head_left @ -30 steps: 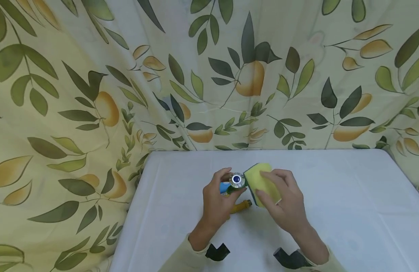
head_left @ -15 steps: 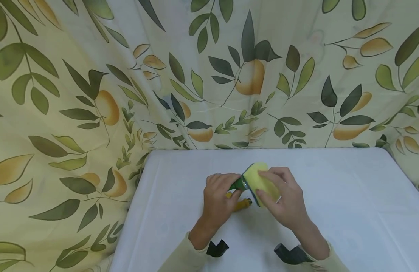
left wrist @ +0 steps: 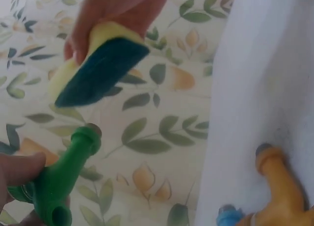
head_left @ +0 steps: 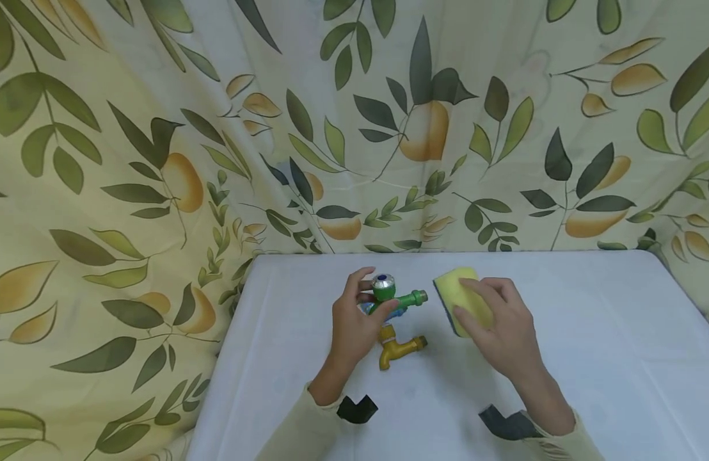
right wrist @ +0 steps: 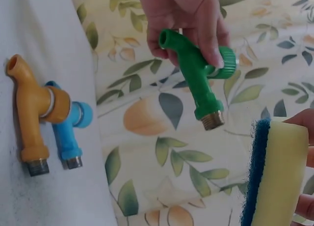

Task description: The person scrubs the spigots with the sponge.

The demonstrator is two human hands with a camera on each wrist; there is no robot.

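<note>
My left hand (head_left: 357,320) pinches a green tap (head_left: 403,301) with a silver, blue-dotted knob, held above the table. In the right wrist view the green tap (right wrist: 196,73) shows its spout and bare metal thread. My right hand (head_left: 501,323) grips a yellow sponge (head_left: 462,301) with a dark scouring side, which faces the tap across a gap. That dark blue-green scouring layer (left wrist: 103,71) shows broadly in the left wrist view. A yellow-orange tap (head_left: 397,349) lies on the table below the hands. Beside it is a blue tap (right wrist: 68,127), mostly hidden in the head view.
The table (head_left: 590,358) has a white cover. A curtain (head_left: 504,147) printed with leaves and fruit hangs behind it and along the left. Black bands (head_left: 357,408) sit at both wrists, over pale sleeves (head_left: 302,429).
The sponge was against the green tap's end; now the two hands have drawn apart, left hand leftward, right hand rightward with the sponge. The tap has turned its knob upward, and the table taps show more.
</note>
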